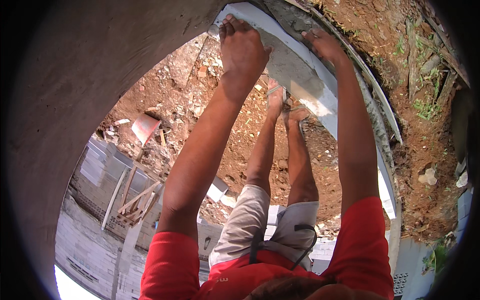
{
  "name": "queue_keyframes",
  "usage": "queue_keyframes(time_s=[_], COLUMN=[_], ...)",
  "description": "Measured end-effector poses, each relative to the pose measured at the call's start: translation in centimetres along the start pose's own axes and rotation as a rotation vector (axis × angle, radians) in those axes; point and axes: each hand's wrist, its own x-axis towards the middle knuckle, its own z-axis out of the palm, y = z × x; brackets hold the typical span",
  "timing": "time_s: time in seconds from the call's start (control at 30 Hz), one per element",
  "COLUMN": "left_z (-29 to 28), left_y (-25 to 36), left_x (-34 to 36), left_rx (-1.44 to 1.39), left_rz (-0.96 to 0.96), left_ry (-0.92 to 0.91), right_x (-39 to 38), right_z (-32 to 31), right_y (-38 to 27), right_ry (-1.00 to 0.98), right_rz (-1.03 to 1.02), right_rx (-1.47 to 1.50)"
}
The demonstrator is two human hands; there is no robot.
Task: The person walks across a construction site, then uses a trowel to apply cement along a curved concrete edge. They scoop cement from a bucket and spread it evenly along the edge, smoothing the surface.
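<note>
A pale block or slab (292, 37) with a white edge and a grey mortar-smeared face lies along the top of a low wall, ahead of me. My left hand (243, 47) is closed over its far left end, fingers bent on the white edge and thumb held out over the grey face. My right hand (327, 46) reaches to the opposite side of the slab. Its fingers are extended and a little apart near the rough grey mortar (300, 20); whether they touch it I cannot tell.
A large rough concrete surface (100, 65) fills the left side. Below lies reddish soil with rubble, a tipped orange-red bucket (145, 128), a wooden frame (140, 197) and stacked grey blocks (100, 160). My feet (275, 97) stand close to the wall. More soil (425, 165) and planks lie right.
</note>
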Motion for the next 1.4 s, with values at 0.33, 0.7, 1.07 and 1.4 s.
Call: queue_keyframes(time_s=[0.33, 0.7, 1.07, 1.4], left_z=[0.1, -0.6, -0.4, 0.1], left_y=[-0.2, 0.1, 0.0, 0.1], left_x=[-0.2, 0.6, 0.4, 0.5], left_rx=[0.028, 0.031, 0.094, 0.069], left_rz=[-0.006, 0.061, 0.034, -0.016], left_ry=[-0.047, -0.085, -0.077, -0.17], right_x=[-7.5, 2.6, -4.2, -1.5], right_z=[-4.9, -1.2, -1.8, -0.2], right_y=[7.1, -4.0, 0.7, 3.2], right_ry=[-0.083, -0.163, -0.009, -0.097], right_rz=[0.275, -0.076, 0.112, 0.087], right_rx=[0.18, 0.099, 0.177, 0.308])
